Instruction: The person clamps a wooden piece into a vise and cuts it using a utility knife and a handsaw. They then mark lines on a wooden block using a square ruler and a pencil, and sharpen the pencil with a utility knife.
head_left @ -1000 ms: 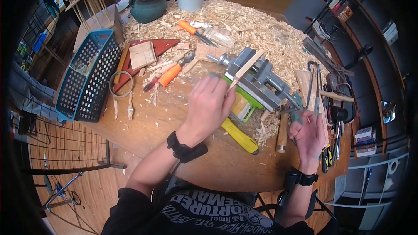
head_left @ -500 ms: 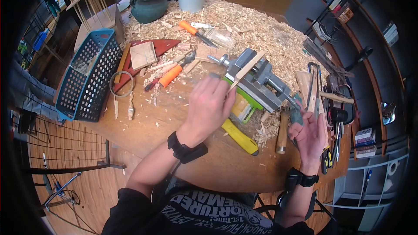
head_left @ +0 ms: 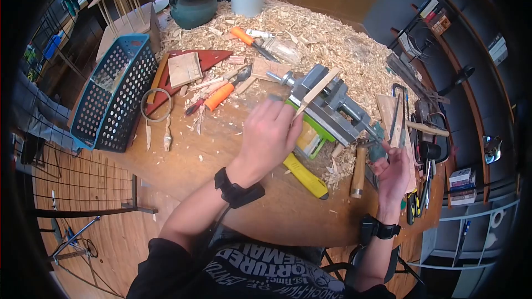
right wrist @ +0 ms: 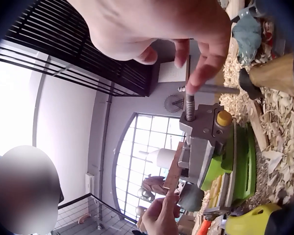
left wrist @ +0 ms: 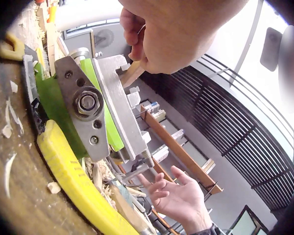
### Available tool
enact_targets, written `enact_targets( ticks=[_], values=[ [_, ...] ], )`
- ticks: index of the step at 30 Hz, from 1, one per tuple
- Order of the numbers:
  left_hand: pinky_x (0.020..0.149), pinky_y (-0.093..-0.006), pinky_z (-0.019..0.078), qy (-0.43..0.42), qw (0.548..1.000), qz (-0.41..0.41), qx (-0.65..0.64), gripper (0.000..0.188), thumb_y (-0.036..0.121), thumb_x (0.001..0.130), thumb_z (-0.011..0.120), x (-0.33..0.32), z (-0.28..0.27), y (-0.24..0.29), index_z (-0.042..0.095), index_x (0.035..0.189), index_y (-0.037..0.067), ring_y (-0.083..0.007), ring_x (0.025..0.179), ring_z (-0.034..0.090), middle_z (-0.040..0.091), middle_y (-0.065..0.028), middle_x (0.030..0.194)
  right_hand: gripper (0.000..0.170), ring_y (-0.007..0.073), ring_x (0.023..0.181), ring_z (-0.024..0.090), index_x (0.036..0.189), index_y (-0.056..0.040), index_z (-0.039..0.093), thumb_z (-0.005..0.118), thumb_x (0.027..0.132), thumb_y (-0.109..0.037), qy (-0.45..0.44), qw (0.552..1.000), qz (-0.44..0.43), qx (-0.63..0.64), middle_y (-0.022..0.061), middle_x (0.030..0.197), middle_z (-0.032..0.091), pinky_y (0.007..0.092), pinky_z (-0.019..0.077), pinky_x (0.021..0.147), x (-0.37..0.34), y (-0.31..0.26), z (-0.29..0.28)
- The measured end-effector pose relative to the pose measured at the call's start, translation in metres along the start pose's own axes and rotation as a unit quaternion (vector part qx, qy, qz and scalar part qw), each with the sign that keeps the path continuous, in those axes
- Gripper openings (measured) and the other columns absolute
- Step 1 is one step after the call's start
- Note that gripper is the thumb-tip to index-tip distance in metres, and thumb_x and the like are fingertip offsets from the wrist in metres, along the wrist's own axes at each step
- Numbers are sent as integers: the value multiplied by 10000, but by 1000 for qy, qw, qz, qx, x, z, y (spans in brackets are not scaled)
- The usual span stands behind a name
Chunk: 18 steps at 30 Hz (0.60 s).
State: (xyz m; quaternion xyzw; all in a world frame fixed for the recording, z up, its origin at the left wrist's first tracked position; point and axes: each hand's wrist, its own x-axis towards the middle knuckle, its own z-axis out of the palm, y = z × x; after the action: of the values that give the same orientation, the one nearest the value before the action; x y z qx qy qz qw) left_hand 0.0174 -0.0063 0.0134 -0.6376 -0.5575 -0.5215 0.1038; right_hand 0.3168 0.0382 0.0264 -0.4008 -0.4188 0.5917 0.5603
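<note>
My left hand point(head_left: 270, 132) pinches the near end of a narrow wooden strip point(head_left: 320, 88). The strip slants up across the jaws of a grey metal bench vise point(head_left: 327, 102), which has a green base point(left wrist: 63, 105). My right hand point(head_left: 394, 174) is beside the threaded screw point(right wrist: 190, 107) at the vise's right end. In the right wrist view its fingers are loosely bent, one fingertip right at the screw's crossbar point(right wrist: 218, 89). The left wrist view shows this hand point(left wrist: 179, 198) palm up with fingers spread. A yellow-handled tool point(head_left: 306, 176) lies in front of the vise.
Wood shavings point(head_left: 338, 33) heap behind the vise. At left stand a blue perforated basket point(head_left: 119, 94), a tape roll point(head_left: 157, 105) and a red triangular board point(head_left: 208, 61). Orange-handled tools point(head_left: 219, 97) lie mid-table. Right of the vise are a wooden handle point(head_left: 359, 171) and several hand tools.
My right hand has turned slightly, its fingers shifting around the screw's end. The left hand keeps its grip on the strip, and the head view has shifted a little.
</note>
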Motion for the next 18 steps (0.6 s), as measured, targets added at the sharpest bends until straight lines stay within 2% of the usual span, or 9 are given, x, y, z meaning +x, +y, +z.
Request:
enact_targets(
  ticks=[2, 3, 5, 8, 12, 14, 18],
  values=[
    [597, -399, 422, -2, 1000, 4, 0, 163, 46, 814, 711, 0, 1, 0, 554, 779, 22, -295, 664, 526, 526, -111, 707, 353, 207, 659, 621, 938, -84, 533, 378, 1067, -374, -13, 998, 60, -6, 222, 1260, 590, 266, 469, 561, -4, -1, 9],
    [596, -399, 422, 0, 1000, 4, -1, 163, 44, 812, 712, 0, 1, 0, 554, 778, 22, -294, 664, 526, 526, -108, 707, 353, 207, 659, 621, 938, -84, 533, 378, 1067, -374, -13, 998, 60, -5, 222, 1260, 590, 266, 469, 561, -6, -2, 11],
    [594, -399, 421, 2, 1000, 3, -1, 164, 43, 811, 713, 0, 1, 0, 553, 777, 22, -293, 665, 527, 526, -106, 707, 403, 222, 654, 619, 968, -78, 548, 340, 1066, -408, -107, 990, 71, 51, 221, 1291, 572, 282, 459, 554, -11, -5, 15],
    [630, -413, 431, -10, 1000, -5, -1, 179, 74, 826, 691, -1, 2, 0, 530, 759, 36, -301, 708, 530, 507, -103, 714, 450, 238, 659, 626, 1011, -59, 553, 313, 1060, -436, -137, 978, 96, 125, 244, 1377, 517, 297, 461, 555, -12, -11, 13],
    [633, -412, 434, -9, 1000, -7, 2, 181, 71, 823, 693, -1, 1, 0, 528, 758, 34, -304, 706, 529, 506, -107, 714, 459, 241, 661, 625, 1035, -50, 554, 318, 1056, -443, -89, 966, 120, 213, 265, 1449, 453, 295, 454, 549, -17, -20, 29],
    [633, -412, 435, -10, 1000, -6, 1, 182, 70, 822, 694, -1, 2, 0, 528, 757, 34, -305, 705, 528, 506, -108, 714, 455, 248, 665, 627, 1034, -53, 556, 306, 1060, -433, -55, 973, 19, 222, 281, 1479, 415, 301, 469, 568, -15, -19, 37],
    [592, -396, 421, 1, 1000, 0, -3, 160, 46, 811, 711, 0, 1, 0, 556, 779, 25, -289, 661, 529, 528, -105, 703, 453, 258, 666, 632, 1026, -55, 553, 301, 1062, -430, -63, 988, 50, 134, 290, 1451, 441, 313, 494, 599, -2, -16, 21]
  ],
)
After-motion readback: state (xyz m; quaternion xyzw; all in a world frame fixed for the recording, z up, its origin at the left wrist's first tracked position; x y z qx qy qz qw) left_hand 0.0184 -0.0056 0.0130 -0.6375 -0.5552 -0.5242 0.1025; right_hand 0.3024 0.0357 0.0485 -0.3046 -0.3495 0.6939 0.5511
